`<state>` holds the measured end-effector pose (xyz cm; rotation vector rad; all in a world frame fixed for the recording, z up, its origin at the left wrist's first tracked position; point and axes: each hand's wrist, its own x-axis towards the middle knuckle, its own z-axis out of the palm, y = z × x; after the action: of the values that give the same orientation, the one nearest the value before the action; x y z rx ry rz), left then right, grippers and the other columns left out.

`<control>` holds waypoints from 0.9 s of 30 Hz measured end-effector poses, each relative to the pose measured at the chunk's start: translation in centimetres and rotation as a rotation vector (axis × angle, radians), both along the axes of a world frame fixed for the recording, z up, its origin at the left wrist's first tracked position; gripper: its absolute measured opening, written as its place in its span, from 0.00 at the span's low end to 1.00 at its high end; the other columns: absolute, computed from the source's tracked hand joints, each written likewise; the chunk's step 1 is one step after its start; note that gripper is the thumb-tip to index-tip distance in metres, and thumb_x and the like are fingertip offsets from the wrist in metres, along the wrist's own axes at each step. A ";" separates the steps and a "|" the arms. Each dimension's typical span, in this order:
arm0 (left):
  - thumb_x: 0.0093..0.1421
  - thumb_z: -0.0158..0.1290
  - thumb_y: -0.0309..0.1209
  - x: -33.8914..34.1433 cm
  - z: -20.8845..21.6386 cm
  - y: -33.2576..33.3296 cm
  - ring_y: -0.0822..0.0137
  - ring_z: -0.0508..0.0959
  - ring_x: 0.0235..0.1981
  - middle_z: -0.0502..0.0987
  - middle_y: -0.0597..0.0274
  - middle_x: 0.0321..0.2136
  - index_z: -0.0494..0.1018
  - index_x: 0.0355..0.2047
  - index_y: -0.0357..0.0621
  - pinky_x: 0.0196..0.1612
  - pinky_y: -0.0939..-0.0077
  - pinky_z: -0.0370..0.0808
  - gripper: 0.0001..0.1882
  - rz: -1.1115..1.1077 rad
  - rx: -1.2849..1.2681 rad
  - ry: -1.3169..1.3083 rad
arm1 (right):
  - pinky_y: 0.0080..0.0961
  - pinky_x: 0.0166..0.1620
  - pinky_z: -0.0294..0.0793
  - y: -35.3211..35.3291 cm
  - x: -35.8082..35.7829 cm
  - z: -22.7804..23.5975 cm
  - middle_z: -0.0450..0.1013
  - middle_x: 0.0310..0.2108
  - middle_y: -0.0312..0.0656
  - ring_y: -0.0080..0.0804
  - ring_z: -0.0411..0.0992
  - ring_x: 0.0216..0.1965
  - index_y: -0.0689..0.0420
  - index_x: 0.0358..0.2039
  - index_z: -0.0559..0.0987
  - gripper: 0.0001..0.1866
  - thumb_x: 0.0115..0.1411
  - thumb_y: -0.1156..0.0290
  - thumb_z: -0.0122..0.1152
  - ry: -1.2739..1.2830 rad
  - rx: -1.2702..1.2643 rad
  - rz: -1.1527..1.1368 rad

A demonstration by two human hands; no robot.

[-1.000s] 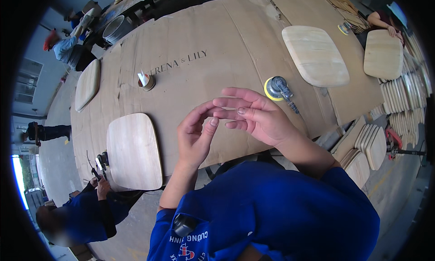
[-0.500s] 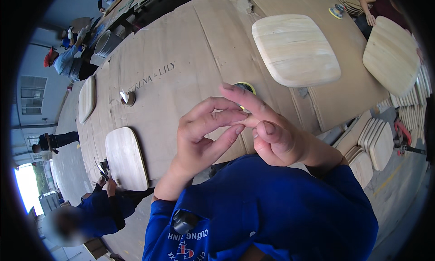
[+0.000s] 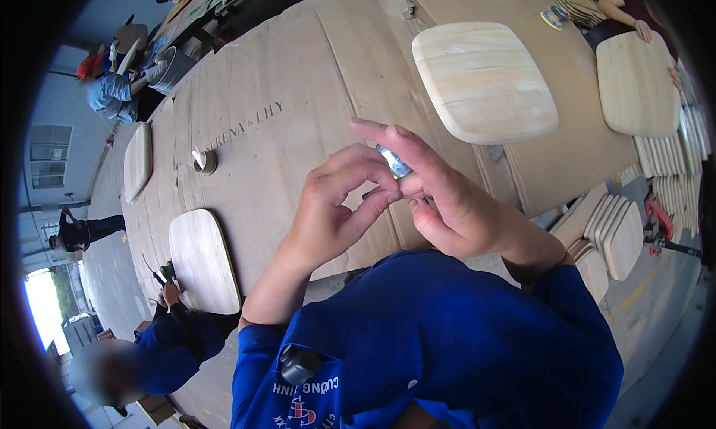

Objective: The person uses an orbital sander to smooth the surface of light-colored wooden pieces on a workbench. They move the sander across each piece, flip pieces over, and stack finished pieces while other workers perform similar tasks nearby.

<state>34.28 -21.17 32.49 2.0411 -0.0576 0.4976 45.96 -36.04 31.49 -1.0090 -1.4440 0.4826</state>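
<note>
My left hand (image 3: 317,209) and my right hand (image 3: 451,198) meet in front of my chest, above the cardboard-covered table (image 3: 291,64). Left thumb and fingertips are pinched together at a bent finger of my right hand; whether anything small is between them cannot be made out. On the right hand, the upper fingers stretch out toward the left, while the thumb is bent below. Behind the hands, a blue and silver object (image 3: 391,161), likely a sander, shows only in part. The nearest wooden panel (image 3: 485,82) lies flat beyond my right hand, pale with rounded corners.
Another wooden panel (image 3: 205,261) and a small round container (image 3: 204,161) are at left. A co-worker (image 3: 160,347) works there. At right, a person's hand rests on a panel (image 3: 638,86), near a sander (image 3: 554,17). Stacked panels (image 3: 615,235) stand lower right.
My left hand has shifted slightly right, and its pinch has tightened against my right hand. More of the blue and silver object shows. The co-worker's panel at right is more upright.
</note>
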 end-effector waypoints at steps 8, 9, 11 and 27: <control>0.43 0.64 0.26 -0.8 -0.7 0.1 0.65 0.73 0.34 0.77 0.70 0.34 0.77 0.30 0.48 0.38 0.68 0.64 0.11 0.347 0.566 -0.204 | 0.37 0.53 0.71 2.5 -1.1 -0.6 0.39 0.68 0.66 0.61 0.57 0.63 0.36 0.70 0.47 0.56 0.44 0.97 0.45 -0.243 0.073 -0.077; 0.43 0.64 0.27 -0.9 -0.9 0.1 0.65 0.73 0.33 0.77 0.71 0.34 0.77 0.29 0.48 0.37 0.68 0.64 0.11 0.368 0.625 -0.208 | 0.38 0.54 0.70 2.7 -1.3 -0.7 0.40 0.68 0.66 0.62 0.58 0.62 0.35 0.70 0.48 0.56 0.45 0.97 0.46 -0.274 0.066 -0.086; 0.42 0.62 0.29 -1.1 -1.2 0.1 0.66 0.72 0.33 0.77 0.72 0.35 0.77 0.28 0.49 0.35 0.67 0.62 0.10 0.373 0.696 -0.206 | 0.41 0.55 0.70 2.9 -1.7 -1.0 0.42 0.67 0.65 0.61 0.59 0.61 0.33 0.69 0.50 0.55 0.45 0.96 0.50 -0.349 0.038 -0.112; 0.44 0.63 0.22 0.0 -2.0 1.2 0.66 0.74 0.29 0.76 0.70 0.28 0.75 0.28 0.47 0.38 0.68 0.64 0.10 0.283 0.433 -0.248 | 0.34 0.59 0.66 2.3 -0.5 -0.9 0.36 0.70 0.56 0.56 0.50 0.68 0.47 0.71 0.45 0.52 0.47 0.92 0.48 -0.067 -0.047 -0.031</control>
<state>34.27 -19.95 30.44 2.4123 -0.0268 0.9841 45.42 -33.70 30.58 -1.0923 -1.4805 0.4659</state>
